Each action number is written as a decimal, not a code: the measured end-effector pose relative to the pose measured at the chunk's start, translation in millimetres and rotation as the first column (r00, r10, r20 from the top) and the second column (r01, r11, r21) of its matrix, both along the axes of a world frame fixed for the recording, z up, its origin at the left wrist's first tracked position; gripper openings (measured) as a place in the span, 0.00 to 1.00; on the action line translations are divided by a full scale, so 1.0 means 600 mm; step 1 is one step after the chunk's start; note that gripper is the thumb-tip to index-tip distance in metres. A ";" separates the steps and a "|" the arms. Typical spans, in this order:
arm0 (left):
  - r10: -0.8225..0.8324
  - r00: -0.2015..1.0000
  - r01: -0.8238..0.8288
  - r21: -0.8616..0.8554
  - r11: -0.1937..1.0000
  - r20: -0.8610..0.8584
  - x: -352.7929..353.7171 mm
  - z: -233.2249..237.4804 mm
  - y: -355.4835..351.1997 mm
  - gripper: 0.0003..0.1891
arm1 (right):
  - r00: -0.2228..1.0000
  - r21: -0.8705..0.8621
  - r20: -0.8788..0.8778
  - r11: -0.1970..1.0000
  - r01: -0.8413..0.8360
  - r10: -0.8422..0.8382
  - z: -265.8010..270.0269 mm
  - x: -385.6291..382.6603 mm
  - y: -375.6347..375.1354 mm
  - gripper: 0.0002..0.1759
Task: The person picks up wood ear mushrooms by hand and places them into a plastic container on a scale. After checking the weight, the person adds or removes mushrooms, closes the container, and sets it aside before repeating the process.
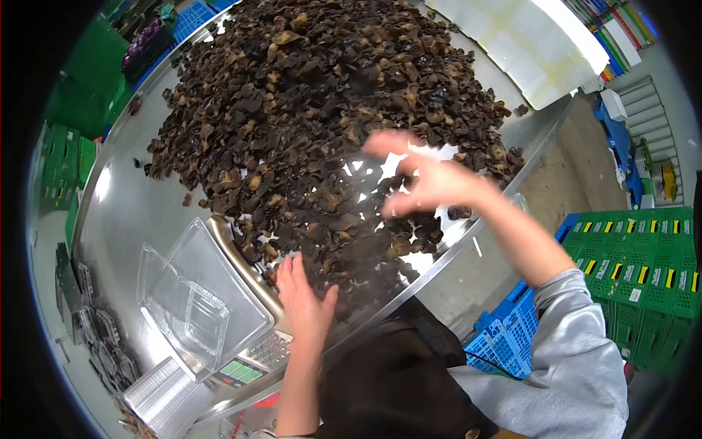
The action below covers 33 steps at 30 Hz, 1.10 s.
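A large heap of dark brown wood ear mushrooms covers much of the steel table. My right hand is over the heap's right side, blurred, with its fingers apart and nothing visible in them. Dark pieces below it are smeared by motion. My left hand is open at the heap's near edge, fingers stretched out, beside the scale. On the scale rests an opened clear plastic clamshell box; no mushrooms show inside it.
A stack of clear plastic boxes lies at the table's near left edge. A white foam sheet is at the far right. Green crates and a blue crate stand right of the table; more green crates are left.
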<state>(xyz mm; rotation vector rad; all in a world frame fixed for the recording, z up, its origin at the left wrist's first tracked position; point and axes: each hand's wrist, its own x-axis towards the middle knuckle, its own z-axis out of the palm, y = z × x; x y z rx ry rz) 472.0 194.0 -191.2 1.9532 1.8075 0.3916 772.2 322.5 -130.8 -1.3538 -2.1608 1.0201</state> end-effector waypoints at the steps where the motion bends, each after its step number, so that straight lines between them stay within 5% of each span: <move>1: 0.008 1.000 -0.008 -0.003 1.000 -0.011 0.003 -0.001 0.002 0.49 | 0.977 -0.055 0.142 0.986 -0.156 0.162 -0.047 -0.037 -0.021 0.57; 3: 0.057 0.997 -0.050 -0.132 0.990 0.046 0.011 -0.004 0.009 0.56 | 0.896 0.051 0.330 0.943 -0.330 0.296 -0.096 -0.096 -0.058 0.61; 5: 0.039 0.996 -0.030 -0.102 0.994 0.081 0.022 -0.017 0.020 0.59 | 0.899 0.016 0.341 0.955 -0.297 0.274 -0.113 -0.144 -0.072 0.61; 6: 0.066 0.987 -0.057 -0.068 0.996 0.147 0.035 -0.025 0.030 0.58 | 0.947 0.062 0.200 0.961 -0.269 0.252 -0.120 -0.165 -0.069 0.58; 9: 0.146 0.899 -0.122 -0.085 0.989 0.413 0.050 -0.061 0.077 0.54 | 0.971 0.002 0.151 0.982 -0.190 0.188 -0.138 -0.215 -0.058 0.48; 11: 0.180 0.707 -0.157 -0.096 0.983 0.684 0.038 -0.070 0.099 0.51 | 0.990 -0.078 0.012 0.987 -0.141 0.143 -0.126 -0.211 -0.049 0.43; 15: 0.197 0.629 -0.141 -0.139 0.980 0.752 0.023 -0.021 0.074 0.45 | 0.980 -0.094 -0.171 0.988 -0.123 0.106 -0.086 -0.203 -0.064 0.40; 23: 0.141 0.811 -0.309 0.212 0.927 0.568 -0.151 0.164 0.014 0.39 | 0.869 0.222 -0.408 0.953 -0.204 0.281 0.062 -0.394 -0.078 0.35; 27: 0.240 0.757 -0.451 0.220 0.865 0.608 -0.288 0.175 -0.025 0.38 | 0.796 0.228 -0.472 0.925 -0.305 0.379 0.061 -0.550 -0.090 0.36; 29: 0.280 0.743 -0.475 0.185 0.860 0.607 -0.341 0.143 -0.043 0.39 | 0.806 0.267 -0.403 0.898 -0.351 0.435 0.027 -0.597 -0.092 0.37; 32: 0.288 0.934 -0.325 0.168 0.931 0.211 -0.377 0.107 -0.062 0.43 | 0.831 0.235 0.071 0.800 -0.552 0.552 -0.003 -0.634 -0.092 0.42; 33: 0.301 0.944 -0.325 0.211 0.922 0.136 -0.371 0.108 -0.064 0.43 | 0.821 0.234 0.082 0.790 -0.567 0.565 0.003 -0.634 -0.091 0.42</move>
